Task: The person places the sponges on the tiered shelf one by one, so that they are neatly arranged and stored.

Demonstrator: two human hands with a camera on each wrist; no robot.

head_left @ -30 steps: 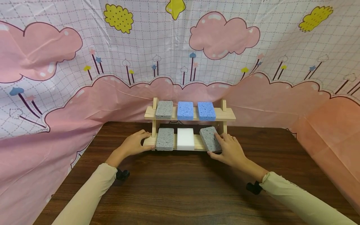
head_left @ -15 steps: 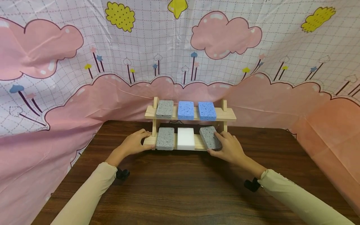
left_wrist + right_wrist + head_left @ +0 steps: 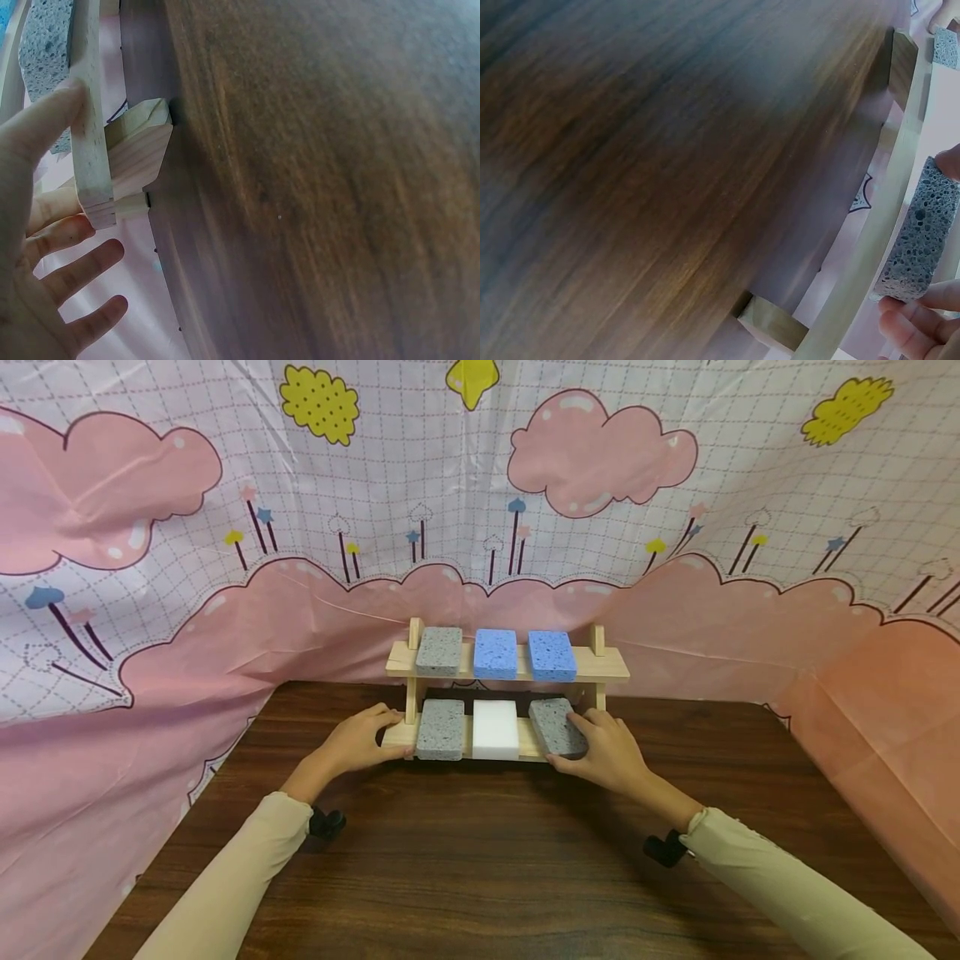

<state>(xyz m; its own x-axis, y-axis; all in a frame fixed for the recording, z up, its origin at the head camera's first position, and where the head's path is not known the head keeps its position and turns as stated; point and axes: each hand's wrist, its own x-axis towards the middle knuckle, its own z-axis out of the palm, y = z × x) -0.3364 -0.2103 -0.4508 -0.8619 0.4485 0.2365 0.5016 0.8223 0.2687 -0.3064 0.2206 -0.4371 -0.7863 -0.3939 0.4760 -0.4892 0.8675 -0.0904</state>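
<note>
A two-tier wooden shelf (image 3: 606, 667) stands at the back of the table. My left hand (image 3: 356, 745) grips the left end of its lower board (image 3: 88, 150), thumb on the front edge and fingers behind. My right hand (image 3: 611, 752) holds a grey sponge (image 3: 555, 725) at the right of the lower tier, thumb and fingers at its edges. That sponge sits tilted, its top leaning left. In the right wrist view the porous side of the held sponge (image 3: 922, 232) shows between thumb and fingers. A white sponge (image 3: 495, 730) and another grey sponge (image 3: 441, 729) lie upright to its left.
On the upper tier lie a grey sponge (image 3: 439, 650) and two blue sponges, one in the middle (image 3: 495, 653) and one at the right (image 3: 552, 655). A dark wood table (image 3: 465, 860) spreads in front. A patterned pink cloth (image 3: 675, 635) hangs behind and at both sides.
My right hand has shifted slightly left, and the grey sponge in it has moved a little left along the lower board. My left hand stays on the shelf end.
</note>
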